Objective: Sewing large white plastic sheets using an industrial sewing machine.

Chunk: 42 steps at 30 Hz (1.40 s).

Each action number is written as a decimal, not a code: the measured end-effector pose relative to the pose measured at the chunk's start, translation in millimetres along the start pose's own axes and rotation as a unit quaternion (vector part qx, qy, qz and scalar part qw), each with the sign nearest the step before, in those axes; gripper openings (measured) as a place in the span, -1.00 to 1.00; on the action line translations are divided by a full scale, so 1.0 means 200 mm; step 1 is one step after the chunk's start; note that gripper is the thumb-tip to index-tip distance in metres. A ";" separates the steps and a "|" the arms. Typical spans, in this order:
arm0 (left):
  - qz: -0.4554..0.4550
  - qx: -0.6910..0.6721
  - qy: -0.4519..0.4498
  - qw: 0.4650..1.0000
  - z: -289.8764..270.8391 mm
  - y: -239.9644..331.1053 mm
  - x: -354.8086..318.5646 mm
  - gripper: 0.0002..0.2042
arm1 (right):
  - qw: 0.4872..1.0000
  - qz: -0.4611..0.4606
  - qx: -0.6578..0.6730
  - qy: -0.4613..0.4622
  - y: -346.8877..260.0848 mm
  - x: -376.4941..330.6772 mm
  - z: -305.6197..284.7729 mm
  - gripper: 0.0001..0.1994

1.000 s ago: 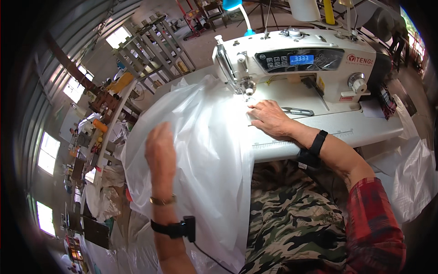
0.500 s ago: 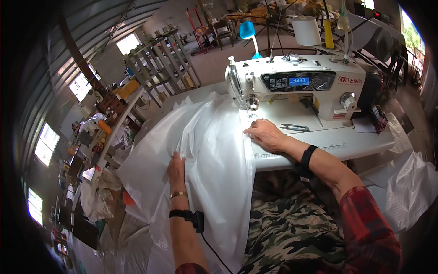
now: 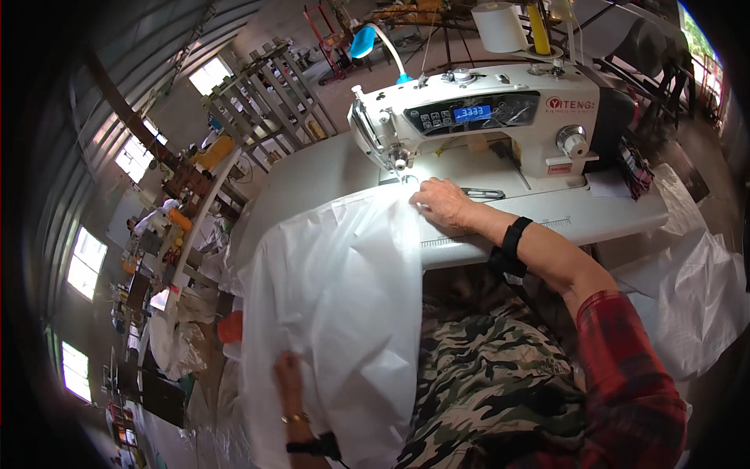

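A large sheet of white plastic-like fabric [image 3: 336, 289] drapes from the sewing table [image 3: 547, 215] down over my lap. My right hand [image 3: 442, 202] presses flat on the fabric's top edge, just in front of the needle of the white sewing machine [image 3: 484, 117]. My left hand [image 3: 287, 383] lies low on the hanging part of the fabric, near my left knee, fingers spread against it. Both wrists wear black bands. Small metal snips [image 3: 483, 192] lie on the machine bed beside my right hand.
More white fabric [image 3: 695, 289] is piled at the right of the table. A blue lamp [image 3: 363, 41] and a white thread cone [image 3: 500, 27] stand behind the machine. Metal racks [image 3: 266, 94] and cluttered shelves [image 3: 156, 234] fill the left side.
My left hand has slid down the fabric toward my lap, and the fabric has been drawn back off the table. My right hand stays at the needle.
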<state>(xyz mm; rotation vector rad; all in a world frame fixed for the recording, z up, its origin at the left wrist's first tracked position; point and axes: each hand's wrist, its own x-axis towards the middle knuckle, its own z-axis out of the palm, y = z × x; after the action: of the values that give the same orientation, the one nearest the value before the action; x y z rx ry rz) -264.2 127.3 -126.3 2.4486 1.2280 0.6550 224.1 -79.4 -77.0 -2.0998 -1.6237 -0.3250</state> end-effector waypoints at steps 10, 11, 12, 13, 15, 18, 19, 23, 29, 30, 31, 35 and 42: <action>0.184 -0.123 -0.005 0.975 -0.06 1.01 -0.01 -0.89 | 0.951 -0.078 0.293 -0.061 -0.60 -0.63 0.16 -0.83; 0.244 -0.105 -0.077 0.961 -0.01 1.11 -0.11 -0.90 | 0.944 -0.105 0.295 -0.106 -0.61 -0.66 0.22 -0.83; 0.294 -0.108 -0.130 0.941 0.06 1.16 -0.19 -0.87 | 0.933 -0.137 0.297 -0.152 -0.63 -0.69 0.27 -0.84; 0.281 -0.162 -0.157 0.933 0.12 1.24 -0.26 -0.83 | 0.931 -0.140 0.300 -0.153 -0.63 -0.71 0.37 -0.84; 0.253 -0.182 -0.159 0.937 0.30 1.18 -0.33 -0.77 | 0.913 -0.227 0.282 -0.186 -0.65 -0.72 0.48 -0.85; 0.247 -0.142 -0.127 0.950 0.46 0.99 -0.28 -0.71 | 0.907 -0.213 0.267 -0.246 -0.69 -0.72 0.29 -0.85; 0.266 -0.094 -0.093 0.955 0.49 0.92 -0.26 -0.66 | 0.915 -0.196 0.273 -0.226 -0.66 -0.73 0.33 -0.83; 0.260 0.086 -0.078 0.959 0.38 0.80 -0.06 -0.48 | 0.915 -0.148 0.363 -0.090 -0.66 -0.68 0.08 -0.79; 0.266 0.235 -0.066 0.933 0.10 0.54 0.20 -0.54 | 0.859 -0.141 0.492 0.009 -0.61 -0.65 -0.52 -0.87; 0.278 0.257 -0.070 0.923 0.08 0.53 0.22 -0.55 | 0.868 -0.161 0.468 -0.033 -0.57 -0.68 -0.44 -0.89; 0.271 0.259 -0.070 0.925 0.10 0.53 0.21 -0.55 | 0.875 -0.181 0.444 -0.075 -0.54 -0.71 -0.36 -0.91; 0.267 0.282 -0.058 0.920 0.23 0.81 0.02 -0.66 | 0.913 -0.101 0.275 -0.283 -0.57 -0.86 -0.17 -0.86; 0.179 -0.206 -0.139 0.952 0.84 0.94 -0.24 -0.80 | 0.879 -0.063 0.430 -0.197 -0.64 -0.85 -0.25 -0.86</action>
<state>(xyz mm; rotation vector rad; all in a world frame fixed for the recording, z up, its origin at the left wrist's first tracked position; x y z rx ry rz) -74.8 -34.8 -191.0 2.3113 0.4831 0.5626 59.5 -222.4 -84.0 -1.4056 -1.6735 0.7202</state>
